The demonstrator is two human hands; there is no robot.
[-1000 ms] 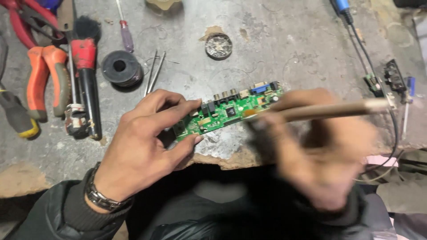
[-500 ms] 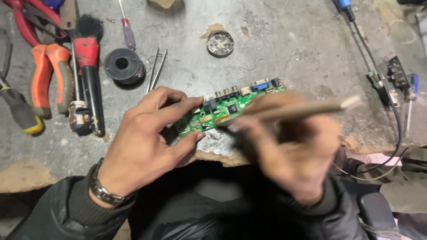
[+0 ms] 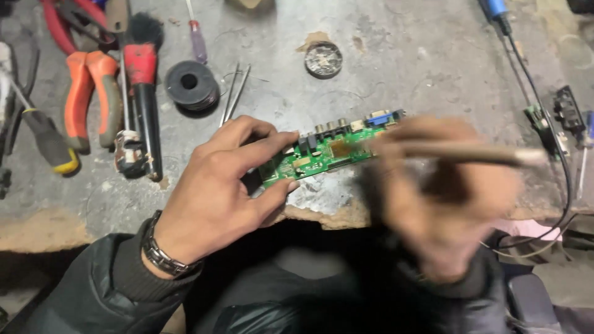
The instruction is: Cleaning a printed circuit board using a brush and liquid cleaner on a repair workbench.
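- Head view: the green rectangular circuit board [image 3: 328, 151] is pinned flat on the grey, worn worktop [image 3: 433, 68] near its chipped near edge, with its row of connectors along the far side.
- The board's left end is clamped by the left hand [image 3: 216, 192]; thumb and index fingers [image 3: 272, 139] are closed on it, with a metal bracelet seen at the wrist.
- The right hand [image 3: 445, 198] is heavily blurred by motion; its fingers are curled around a long, thin, pale metal-and-wood rod tool [image 3: 470, 153], apparently a soldering iron, held nearly level over the board's right half.
- Compared with half a second ago, the rod's handle end has been swung further right and flatter, and the right hand has been shifted right and slightly nearer; the tip now appears to lie over the middle of the board, though contact cannot be judged through the blur.
- The left hand's grip and the board's position are unchanged across the earlier frames.
- From this it is judged that work on the board's components is in progress.
- Orange-handled pliers [image 3: 90, 99], a black solder spool [image 3: 190, 85] and steel tweezers [image 3: 234, 93] lie untouched at far left.
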